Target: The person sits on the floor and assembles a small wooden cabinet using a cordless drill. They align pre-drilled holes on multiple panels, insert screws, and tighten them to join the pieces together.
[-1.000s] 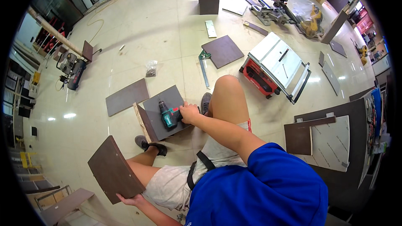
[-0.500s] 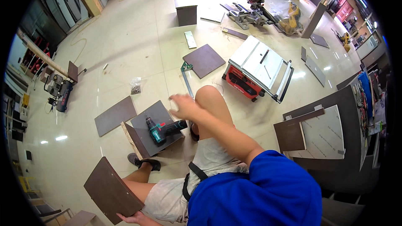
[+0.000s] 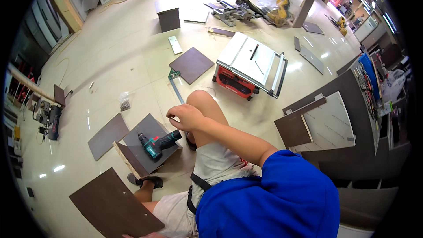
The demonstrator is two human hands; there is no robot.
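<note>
Panel (image 3: 112,202) in left fingers (image 3: 128,236), drill (image 3: 153,149) near right fingers (image 3: 173,113)

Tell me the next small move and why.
I'd probably bring the right hand, which looks empty, to the brown panel to steady it: only the left hand grips it, at its lower edge, while the drill lies on the grey board.

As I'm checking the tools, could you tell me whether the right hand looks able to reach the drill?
Probably yes: the right hand appears empty, close to the drill, with nothing visibly between.
</note>
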